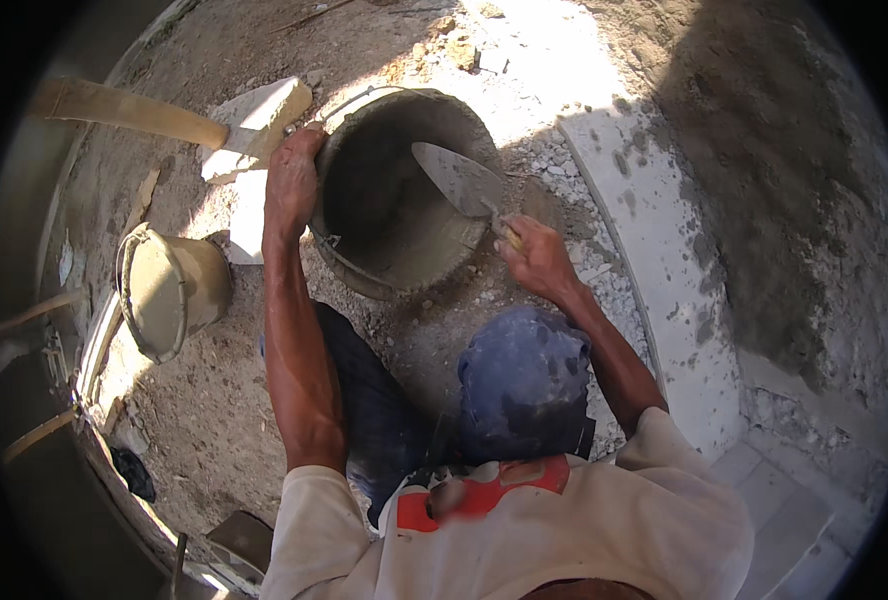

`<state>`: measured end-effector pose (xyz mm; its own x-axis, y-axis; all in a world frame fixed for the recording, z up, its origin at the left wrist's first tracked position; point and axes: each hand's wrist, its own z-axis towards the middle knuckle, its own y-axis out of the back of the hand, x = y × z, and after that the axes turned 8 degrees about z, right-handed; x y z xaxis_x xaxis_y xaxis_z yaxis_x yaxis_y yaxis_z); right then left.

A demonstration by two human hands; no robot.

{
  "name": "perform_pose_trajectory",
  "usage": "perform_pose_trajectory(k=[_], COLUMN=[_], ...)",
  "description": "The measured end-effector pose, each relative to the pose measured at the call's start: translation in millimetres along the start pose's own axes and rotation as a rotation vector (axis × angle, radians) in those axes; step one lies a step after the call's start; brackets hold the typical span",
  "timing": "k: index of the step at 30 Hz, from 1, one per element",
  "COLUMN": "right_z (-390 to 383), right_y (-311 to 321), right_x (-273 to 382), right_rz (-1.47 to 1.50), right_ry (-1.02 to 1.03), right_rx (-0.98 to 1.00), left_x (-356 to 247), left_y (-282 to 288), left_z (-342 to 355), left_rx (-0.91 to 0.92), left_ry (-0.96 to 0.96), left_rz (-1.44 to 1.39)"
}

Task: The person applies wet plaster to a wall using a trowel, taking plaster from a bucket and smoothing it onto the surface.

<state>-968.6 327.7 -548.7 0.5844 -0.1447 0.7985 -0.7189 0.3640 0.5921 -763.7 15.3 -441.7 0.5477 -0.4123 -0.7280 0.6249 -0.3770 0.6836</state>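
In front of my knees a large grey bucket [359, 275] stands tilted, its mouth facing up toward me. Wet grey mortar [404, 235] lies inside along the near wall. My left hand [293, 180] is closed on the bucket's left rim. The fingers of my right hand [541, 258] wrap round the handle of a pointed trowel [456, 178], just outside the right rim. Its grey-smeared blade reaches over the bucket's mouth, pointing to the far left.
A smaller mortar-coated bucket [202, 290] stands at the left. Beyond it are a pale block [256, 125] and a wooden post [129, 112]. On the right, a light slab [654, 270] runs beside a wall with dark wet render [764, 190]. Rubble [459, 50] lies at the back.
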Motion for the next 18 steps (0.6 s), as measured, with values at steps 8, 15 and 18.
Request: perform_pose_trajectory(k=[8, 15, 18], right_z=[95, 80, 88], right_y=[-55, -20, -16], right_x=[34, 30, 19], right_rz=[-0.577, -0.526, -0.597], right_ry=[0.108, 0.513, 0.126], right_rx=[0.302, 0.474, 0.266], left_x=[-14, -16, -39], left_y=[-11, -16, -25], left_z=[-10, -26, -37], left_rx=[0.035, 0.031, 0.044], left_ry=[0.038, 0.015, 0.073], left_rz=[-0.110, -0.200, -0.230])
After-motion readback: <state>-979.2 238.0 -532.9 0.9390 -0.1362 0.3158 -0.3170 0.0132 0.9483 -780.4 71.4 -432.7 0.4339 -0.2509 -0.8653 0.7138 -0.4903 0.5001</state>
